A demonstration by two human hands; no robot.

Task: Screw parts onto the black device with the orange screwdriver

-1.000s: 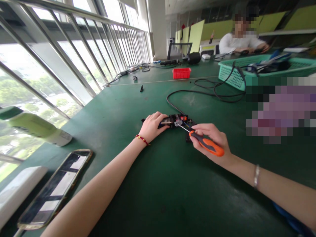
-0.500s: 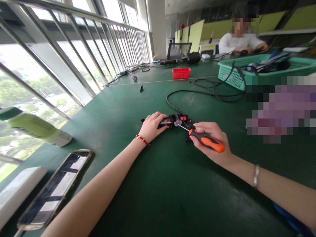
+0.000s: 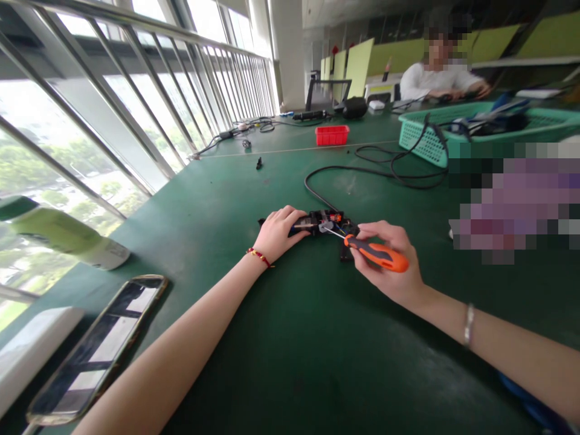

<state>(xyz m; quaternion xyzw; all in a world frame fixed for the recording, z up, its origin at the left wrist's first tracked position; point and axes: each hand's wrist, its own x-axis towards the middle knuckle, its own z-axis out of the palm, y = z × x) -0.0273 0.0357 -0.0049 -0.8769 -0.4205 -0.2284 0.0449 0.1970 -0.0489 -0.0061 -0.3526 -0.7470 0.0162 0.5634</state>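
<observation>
Your left hand [image 3: 280, 234] is clamping its fingers on the black device [image 3: 314, 222] on the green table [image 3: 294, 326]; your right hand [image 3: 403, 289] is gripping the screwdriver [image 3: 379, 254]. The device is probably proving light and stiff, its exposed parts [image 3: 336, 217] fragile; its casing [image 3: 301, 225] is offering safer hold.

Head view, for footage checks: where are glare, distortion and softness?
Head view: windows blown out by daylight, reflections on the phone; head view: bottle looks stretched toward the left edge; head view: fine parts of the device look soft.
</observation>
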